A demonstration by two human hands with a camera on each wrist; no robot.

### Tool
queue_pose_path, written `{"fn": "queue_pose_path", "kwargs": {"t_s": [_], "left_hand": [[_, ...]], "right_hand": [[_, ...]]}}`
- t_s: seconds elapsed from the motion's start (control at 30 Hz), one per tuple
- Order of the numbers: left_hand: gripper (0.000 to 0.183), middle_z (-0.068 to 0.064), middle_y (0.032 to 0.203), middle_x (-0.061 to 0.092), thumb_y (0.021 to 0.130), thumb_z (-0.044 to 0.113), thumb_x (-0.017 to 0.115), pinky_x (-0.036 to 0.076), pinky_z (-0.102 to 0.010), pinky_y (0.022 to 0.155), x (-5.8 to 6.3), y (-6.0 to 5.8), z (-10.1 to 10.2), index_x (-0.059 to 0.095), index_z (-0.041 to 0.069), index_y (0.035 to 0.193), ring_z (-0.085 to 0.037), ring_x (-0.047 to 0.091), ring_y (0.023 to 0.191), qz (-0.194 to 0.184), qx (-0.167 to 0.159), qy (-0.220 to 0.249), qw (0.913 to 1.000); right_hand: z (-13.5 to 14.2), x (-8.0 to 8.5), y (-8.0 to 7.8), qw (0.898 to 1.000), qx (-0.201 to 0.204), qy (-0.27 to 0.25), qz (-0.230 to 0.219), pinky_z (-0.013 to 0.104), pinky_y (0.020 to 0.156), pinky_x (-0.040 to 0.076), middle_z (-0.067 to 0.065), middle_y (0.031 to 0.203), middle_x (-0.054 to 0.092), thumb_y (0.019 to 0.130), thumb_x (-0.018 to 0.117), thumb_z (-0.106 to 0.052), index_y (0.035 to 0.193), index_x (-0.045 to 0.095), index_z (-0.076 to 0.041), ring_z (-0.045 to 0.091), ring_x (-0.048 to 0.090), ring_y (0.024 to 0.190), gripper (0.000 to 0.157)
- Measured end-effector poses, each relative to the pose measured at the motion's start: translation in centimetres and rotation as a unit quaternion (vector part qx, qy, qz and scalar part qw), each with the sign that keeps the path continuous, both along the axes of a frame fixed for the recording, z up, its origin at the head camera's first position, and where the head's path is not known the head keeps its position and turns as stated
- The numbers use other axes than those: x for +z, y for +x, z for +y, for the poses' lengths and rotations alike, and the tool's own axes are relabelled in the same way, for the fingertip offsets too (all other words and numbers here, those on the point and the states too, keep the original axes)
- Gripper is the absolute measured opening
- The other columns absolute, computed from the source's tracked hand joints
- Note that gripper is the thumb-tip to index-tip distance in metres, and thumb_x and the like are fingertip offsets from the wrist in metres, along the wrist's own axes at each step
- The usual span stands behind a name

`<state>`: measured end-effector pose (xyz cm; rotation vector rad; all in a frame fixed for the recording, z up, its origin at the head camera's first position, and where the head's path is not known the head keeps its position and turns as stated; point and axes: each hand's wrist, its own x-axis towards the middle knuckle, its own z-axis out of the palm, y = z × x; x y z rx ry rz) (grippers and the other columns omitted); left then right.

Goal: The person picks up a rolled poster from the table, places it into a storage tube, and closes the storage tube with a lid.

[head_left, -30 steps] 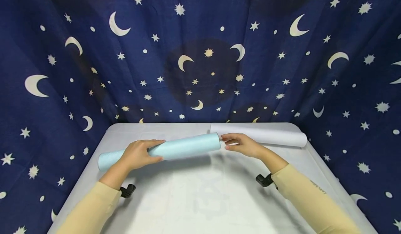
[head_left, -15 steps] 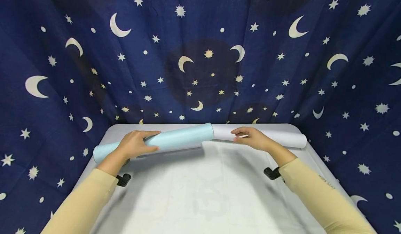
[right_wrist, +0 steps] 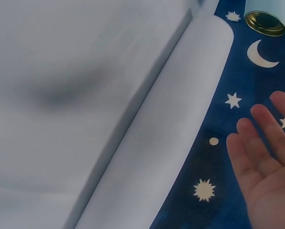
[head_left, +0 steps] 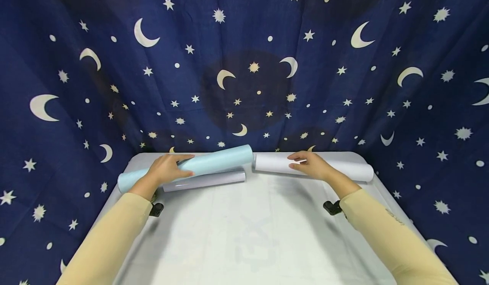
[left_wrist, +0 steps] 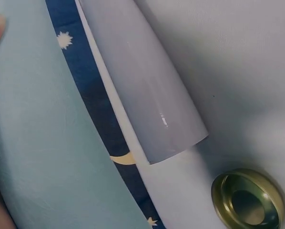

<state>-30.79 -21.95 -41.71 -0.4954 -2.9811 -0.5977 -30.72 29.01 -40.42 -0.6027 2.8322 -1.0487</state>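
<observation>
My left hand grips a light blue cardboard tube from above, thumb on the near side. The tube is tilted, its right end raised at the table's back edge; a gold-coloured metal rim shows at that end in the right wrist view. Just in front of it lies a glossy pale lavender roll on the table. A round gold metal lid sits near that roll's end in the left wrist view. My right hand hovers with loosely extended fingers over a white roll, holding nothing.
The white-covered table ends at the back against a dark blue curtain with moons and stars, which also hangs along both sides. Black wrist-camera mounts stick out below both wrists.
My left hand has carried the blue tube back and slightly up, uncovering the lavender roll in front of it. My right hand has moved from the tube's right end to over the white roll.
</observation>
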Motion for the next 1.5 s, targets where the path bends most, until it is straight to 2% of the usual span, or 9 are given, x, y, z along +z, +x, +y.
{"fn": "queue_pose_path", "kwargs": {"t_s": [0.23,0.3,0.37,0.47,0.6,0.8,1.0,1.27,1.5], "left_hand": [[0.074,-0.009,0.107,0.074,0.079,0.058,0.079,0.051,-0.043,0.072,-1.0,-1.6,0.0,0.055,0.035,0.144,-0.024,0.063,0.085,-0.019,0.018,-0.015,0.9995],[0.073,-0.011,0.111,0.073,0.079,0.058,0.079,0.051,-0.044,0.073,-1.4,-2.1,0.0,0.055,0.034,0.144,-0.026,0.064,0.088,-0.019,0.021,-0.021,0.9994],[0.073,-0.012,0.129,0.067,0.078,0.057,0.079,0.051,-0.046,0.075,-1.6,-2.5,0.1,0.057,0.033,0.143,-0.031,0.064,0.097,-0.013,0.023,-0.024,0.9994],[0.072,-0.011,0.136,0.062,0.08,0.057,0.078,0.051,-0.048,0.077,-2.1,-3.0,0.3,0.056,0.033,0.144,-0.033,0.064,0.101,-0.017,0.021,-0.028,0.9992],[0.073,-0.01,0.138,0.061,0.081,0.055,0.078,0.051,-0.05,0.083,-2.5,-3.4,0.4,0.055,0.03,0.145,-0.032,0.064,0.101,-0.031,0.021,-0.028,0.9989],[0.071,-0.011,0.142,0.058,0.082,0.052,0.078,0.047,-0.055,0.095,-3.0,-3.7,0.5,0.055,0.029,0.146,-0.037,0.058,0.119,-0.044,0.019,-0.034,0.9983],[0.072,-0.015,0.143,0.056,0.083,0.05,0.078,0.041,-0.058,0.103,-3.6,-4.0,0.5,0.053,0.027,0.147,-0.037,0.055,0.125,-0.074,0.028,-0.015,0.9967],[0.057,-0.017,0.144,0.054,0.089,0.037,0.076,0.038,-0.057,0.108,-3.6,-4.0,0.4,0.059,0.023,0.142,-0.039,0.05,0.131,-0.085,0.021,0.013,0.996],[0.056,-0.016,0.144,0.054,0.092,0.034,0.074,0.036,-0.058,0.109,-3.8,-3.8,0.6,0.058,0.02,0.143,-0.04,0.049,0.132,-0.087,0.029,0.038,0.9951]], "right_hand": [[1.0,-0.3,-0.6,1.0,-0.018,0.02,0.012,0.053,0.104,0.045,0.017,0.133,0.062,0.097,0.068,-0.027,0.132,0.063,-0.002,0.039,0.054,0.125,0.043],[1.3,-0.4,-0.7,0.999,-0.021,0.023,0.02,0.053,0.104,0.044,0.018,0.132,0.063,0.097,0.068,-0.025,0.132,0.063,-0.001,0.04,0.055,0.125,0.042],[1.5,-0.5,-0.9,0.999,-0.026,0.026,0.029,0.053,0.104,0.045,0.018,0.131,0.063,0.097,0.069,-0.024,0.131,0.064,-0.001,0.04,0.055,0.124,0.041],[1.7,-0.7,-1.0,0.998,-0.034,0.028,0.035,0.054,0.104,0.044,0.019,0.131,0.063,0.096,0.069,-0.024,0.13,0.064,-0.001,0.041,0.055,0.123,0.041],[2.0,-0.9,-0.9,0.998,-0.039,0.032,0.039,0.055,0.103,0.044,0.02,0.132,0.062,0.097,0.069,-0.025,0.131,0.064,0.0,0.042,0.055,0.123,0.042],[2.4,-1.4,-1.0,0.998,-0.035,0.032,0.048,0.056,0.102,0.044,0.021,0.131,0.062,0.097,0.068,-0.021,0.13,0.064,0.0,0.044,0.055,0.122,0.04],[2.4,-1.7,-1.1,0.998,-0.029,0.025,0.048,0.057,0.102,0.044,0.021,0.13,0.063,0.097,0.068,-0.022,0.13,0.063,0.001,0.044,0.055,0.122,0.041],[2.8,-2.0,-1.2,0.998,-0.04,0.026,0.052,0.057,0.103,0.044,0.021,0.128,0.064,0.097,0.068,-0.021,0.13,0.064,-0.001,0.043,0.054,0.122,0.039],[3.7,-2.7,-1.8,0.995,-0.067,0.037,0.06,0.057,0.104,0.042,0.023,0.132,0.061,0.097,0.067,-0.02,0.131,0.063,0.001,0.045,0.054,0.124,0.04]]}}
